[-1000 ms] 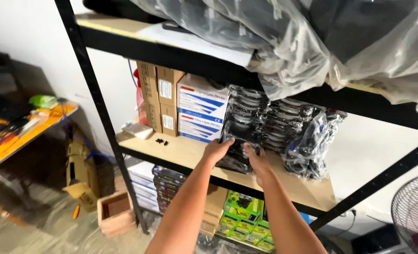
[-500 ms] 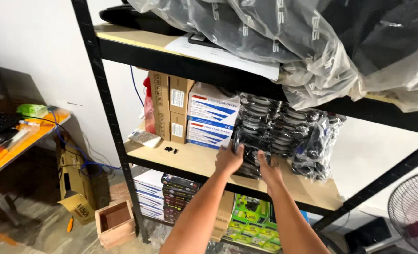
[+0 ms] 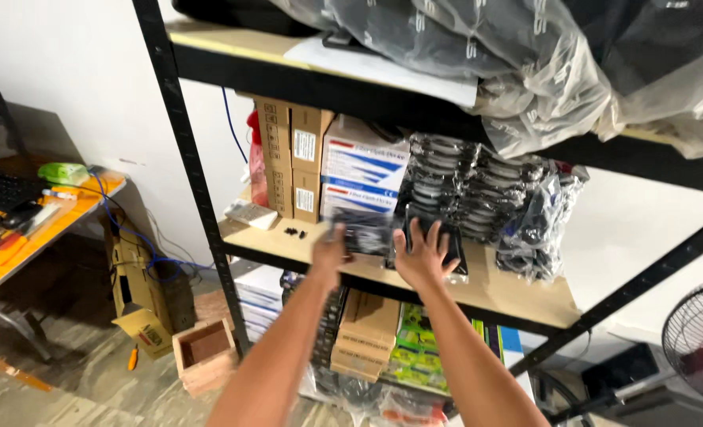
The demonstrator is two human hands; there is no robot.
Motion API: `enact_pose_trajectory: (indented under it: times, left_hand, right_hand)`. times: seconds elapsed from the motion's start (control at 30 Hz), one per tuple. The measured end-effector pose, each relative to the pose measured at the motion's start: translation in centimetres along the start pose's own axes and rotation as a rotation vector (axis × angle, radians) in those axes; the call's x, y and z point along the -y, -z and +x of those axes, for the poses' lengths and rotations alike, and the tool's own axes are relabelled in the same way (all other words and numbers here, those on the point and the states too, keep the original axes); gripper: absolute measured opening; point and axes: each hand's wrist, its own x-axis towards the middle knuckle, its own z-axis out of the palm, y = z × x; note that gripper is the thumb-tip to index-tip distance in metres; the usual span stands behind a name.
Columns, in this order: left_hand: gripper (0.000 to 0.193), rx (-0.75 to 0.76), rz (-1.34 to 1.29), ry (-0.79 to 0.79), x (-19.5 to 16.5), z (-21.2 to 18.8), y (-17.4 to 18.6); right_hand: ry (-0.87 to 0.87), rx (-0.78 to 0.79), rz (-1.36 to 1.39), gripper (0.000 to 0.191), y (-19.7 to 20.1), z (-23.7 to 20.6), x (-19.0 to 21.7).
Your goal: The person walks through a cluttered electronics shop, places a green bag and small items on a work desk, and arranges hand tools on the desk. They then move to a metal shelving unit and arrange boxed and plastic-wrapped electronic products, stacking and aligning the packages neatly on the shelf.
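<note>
Left hand (image 3: pixel 329 251) gripping dark packet (image 3: pixel 365 233), right hand (image 3: pixel 422 255) spread flat, shelf edge (image 3: pixel 478 304) below

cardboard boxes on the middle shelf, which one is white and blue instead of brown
The white and blue box, rightmost of the three, beside the bagged black parts; the two brown boxes stand taller to its left.
</note>
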Motion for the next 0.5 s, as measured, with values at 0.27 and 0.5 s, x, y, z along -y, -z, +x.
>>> enact_pose_trajectory:
  times: [0.27, 0.5]
  left_hand:
    - [0.067, 0.04, 0.063, -0.146, 1.4, 2.5, 4.2]
    - [0.113, -0.075, 1.13, -0.368, -1.0, -0.3, 3.1]
  right_hand:
    - [0.282, 0.081, -0.2, 0.13, 2.3, 0.0, -3.9]
    - [0.164, 0.274, -0.358, 0.117, 4.5, 0.0, -5.2]
